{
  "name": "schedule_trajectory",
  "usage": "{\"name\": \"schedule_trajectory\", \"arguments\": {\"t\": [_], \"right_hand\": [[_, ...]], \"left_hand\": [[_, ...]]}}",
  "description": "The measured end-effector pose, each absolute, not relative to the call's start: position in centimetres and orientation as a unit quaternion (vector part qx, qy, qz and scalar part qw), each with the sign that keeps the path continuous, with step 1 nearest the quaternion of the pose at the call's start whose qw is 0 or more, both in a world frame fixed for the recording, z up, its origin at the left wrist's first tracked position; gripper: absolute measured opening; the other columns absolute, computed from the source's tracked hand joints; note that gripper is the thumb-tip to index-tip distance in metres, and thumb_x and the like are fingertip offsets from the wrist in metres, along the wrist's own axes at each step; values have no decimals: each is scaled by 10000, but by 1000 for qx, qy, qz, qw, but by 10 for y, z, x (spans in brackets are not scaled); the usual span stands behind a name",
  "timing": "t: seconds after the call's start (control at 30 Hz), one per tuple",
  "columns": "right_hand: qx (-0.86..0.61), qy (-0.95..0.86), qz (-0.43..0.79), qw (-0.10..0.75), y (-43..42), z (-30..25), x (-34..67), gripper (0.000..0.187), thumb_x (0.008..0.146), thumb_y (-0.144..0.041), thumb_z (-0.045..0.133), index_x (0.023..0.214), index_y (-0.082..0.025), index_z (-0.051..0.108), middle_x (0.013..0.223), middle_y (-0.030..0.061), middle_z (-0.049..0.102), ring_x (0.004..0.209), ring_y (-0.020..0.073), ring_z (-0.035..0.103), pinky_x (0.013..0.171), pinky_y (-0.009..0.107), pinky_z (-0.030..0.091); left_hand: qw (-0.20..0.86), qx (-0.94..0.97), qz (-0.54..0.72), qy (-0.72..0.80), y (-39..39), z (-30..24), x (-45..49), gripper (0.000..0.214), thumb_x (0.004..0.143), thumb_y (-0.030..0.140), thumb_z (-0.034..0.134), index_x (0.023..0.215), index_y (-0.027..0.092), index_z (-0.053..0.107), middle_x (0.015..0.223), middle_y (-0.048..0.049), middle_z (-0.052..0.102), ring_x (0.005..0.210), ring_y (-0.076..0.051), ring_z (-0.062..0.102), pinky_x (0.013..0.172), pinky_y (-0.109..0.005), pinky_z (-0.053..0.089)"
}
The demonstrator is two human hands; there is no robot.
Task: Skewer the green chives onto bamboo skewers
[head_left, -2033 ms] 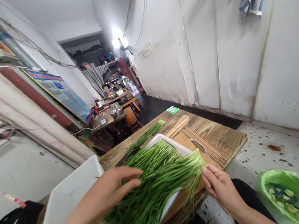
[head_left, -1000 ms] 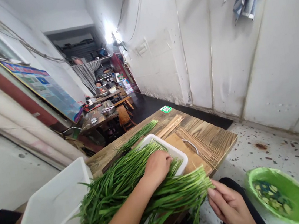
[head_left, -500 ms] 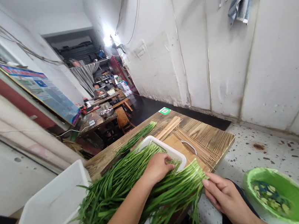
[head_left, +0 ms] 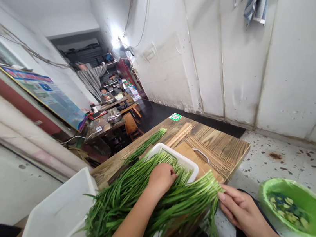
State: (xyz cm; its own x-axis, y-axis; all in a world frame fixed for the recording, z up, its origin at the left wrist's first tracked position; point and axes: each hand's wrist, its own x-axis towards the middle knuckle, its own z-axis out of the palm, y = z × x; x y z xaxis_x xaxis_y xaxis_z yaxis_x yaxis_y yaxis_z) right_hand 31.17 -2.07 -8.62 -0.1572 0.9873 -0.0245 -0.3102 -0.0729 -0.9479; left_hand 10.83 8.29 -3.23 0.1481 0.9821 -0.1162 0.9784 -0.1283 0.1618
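Observation:
A big heap of green garlic chives [head_left: 119, 197] lies over the wooden table, part of it in a white plastic tray [head_left: 194, 168]. Reaching across the heap, my left hand [head_left: 161, 179] has its fingers curled down at the pale stems by the tray; its fingertips are partly hidden. At the table's near edge, my right hand [head_left: 241, 209] pinches the cut ends of a thick bunch of chives [head_left: 209, 184], whose leaves trail left and hang over the edge. A smaller bunch [head_left: 149, 141] lies behind the tray.
Thin bamboo sticks [head_left: 207, 150] lie near a wooden board [head_left: 185, 150] with a metal handle. A white bin [head_left: 54, 217] stands left. On the floor at right is a green-lined bucket [head_left: 312, 194] holding scraps. A person [head_left: 104, 95] sits far back among tables.
My left hand has shifted slightly left, its fingers now curled lower into the stems. The right hand still pinches the bunch's ends. The whole view has moved a little.

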Motion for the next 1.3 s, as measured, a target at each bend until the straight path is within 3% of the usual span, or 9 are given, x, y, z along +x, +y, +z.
{"name": "schedule_trajectory", "arguments": {"t": [0.13,0.27,0.43,0.63,1.3], "right_hand": [[-384,-452,621,513,-20,-88,313,321,797,-456,531,889,-151,564,433,-95,272,376,48,191,356,176,123],[-369,-465,637,492,-11,-86,316,261,844,-411,484,865,-159,548,429,-105,281,346,36,174,343,169,127],[-335,-451,686,463,11,-76,317,253,828,-396,508,729,-162,513,438,-113,308,303,11,137,295,150,96],[-308,-454,706,449,28,-68,313,252,831,-374,505,690,-170,465,423,-117,348,265,0,162,269,143,90],[-314,-462,703,441,31,-68,311,302,795,-411,551,645,-172,443,384,-124,338,254,-4,169,259,142,96]], "left_hand": [[127,769,83,621,84,-30,117,298,780,360,445,752,201,695,749,-38,687,677,-154,583,612,-236,371],[196,755,86,620,84,-32,120,232,709,347,526,759,203,701,740,-21,693,667,-162,591,608,-243,388],[277,710,258,594,72,-28,128,270,752,293,468,807,158,695,738,-21,696,715,-155,610,702,-242,440],[362,621,365,591,64,-20,139,333,722,295,539,971,109,657,839,-55,708,785,-170,634,782,-258,466],[404,560,435,578,68,-26,143,285,655,293,627,867,112,687,809,-76,714,780,-199,638,783,-302,460]]}}
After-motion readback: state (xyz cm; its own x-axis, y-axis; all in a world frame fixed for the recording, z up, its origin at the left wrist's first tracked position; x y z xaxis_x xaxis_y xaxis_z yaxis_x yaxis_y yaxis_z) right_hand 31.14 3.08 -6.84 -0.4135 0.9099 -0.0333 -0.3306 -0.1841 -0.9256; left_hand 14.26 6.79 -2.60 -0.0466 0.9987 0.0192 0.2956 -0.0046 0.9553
